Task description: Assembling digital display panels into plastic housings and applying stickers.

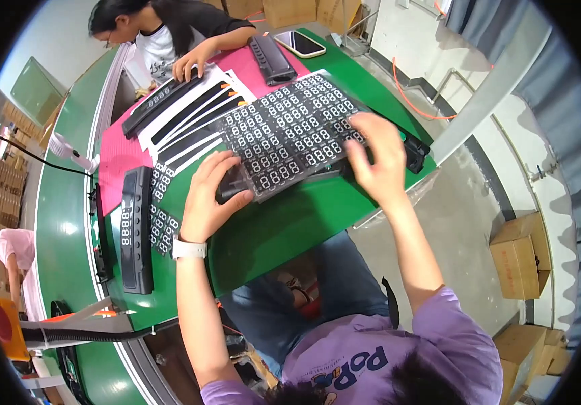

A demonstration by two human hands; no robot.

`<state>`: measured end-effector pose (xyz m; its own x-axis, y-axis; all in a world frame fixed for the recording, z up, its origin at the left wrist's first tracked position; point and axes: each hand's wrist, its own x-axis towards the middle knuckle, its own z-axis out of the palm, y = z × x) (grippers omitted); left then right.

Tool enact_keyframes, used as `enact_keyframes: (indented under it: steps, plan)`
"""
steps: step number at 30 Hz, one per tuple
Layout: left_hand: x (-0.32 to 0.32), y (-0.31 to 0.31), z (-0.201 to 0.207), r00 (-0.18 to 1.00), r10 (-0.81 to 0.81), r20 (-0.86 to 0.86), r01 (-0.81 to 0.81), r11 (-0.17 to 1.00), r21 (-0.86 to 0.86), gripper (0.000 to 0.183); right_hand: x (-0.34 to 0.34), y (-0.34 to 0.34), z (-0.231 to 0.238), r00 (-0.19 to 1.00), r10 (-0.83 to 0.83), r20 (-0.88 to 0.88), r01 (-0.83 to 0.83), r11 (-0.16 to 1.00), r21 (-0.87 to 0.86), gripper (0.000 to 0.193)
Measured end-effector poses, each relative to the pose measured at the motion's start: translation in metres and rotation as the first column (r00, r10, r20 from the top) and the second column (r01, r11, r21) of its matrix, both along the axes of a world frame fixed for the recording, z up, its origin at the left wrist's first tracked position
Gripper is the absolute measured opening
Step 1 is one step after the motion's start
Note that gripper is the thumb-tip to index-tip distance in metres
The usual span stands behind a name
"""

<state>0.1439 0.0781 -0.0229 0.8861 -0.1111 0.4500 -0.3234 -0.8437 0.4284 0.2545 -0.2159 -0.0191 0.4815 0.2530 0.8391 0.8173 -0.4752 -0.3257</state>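
Neatly rowed white digits (279, 176), black sheet (296, 136), left hand (208, 192), right hand (379, 160) gripping its edges

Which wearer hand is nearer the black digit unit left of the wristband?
Left. The left hand is right of the unit, at the left edge of the sheet; the right hand is farther right.

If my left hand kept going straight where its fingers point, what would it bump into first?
Your left hand would meet the black sheet with white digit shapes, probably at its left edge. Whether it would slide over or under is unclear.
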Motion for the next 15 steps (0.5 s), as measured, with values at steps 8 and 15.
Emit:
enact_keyframes:
  steps: [8,15]
  plan:
    - [0.001,0.003,-0.004,0.998,0.05,-0.023,-0.052,0.988,-0.142,0.034,0.013,-0.076,0.002,0.943,-0.329,-0.056,0.24,0.786,-0.57,0.048]
    - [0.004,0.001,-0.01,0.999,0.043,-0.002,-0.043,0.988,-0.146,0.031,-0.03,-0.1,0.016,0.787,-0.604,-0.126,0.301,0.554,-0.776,0.029]
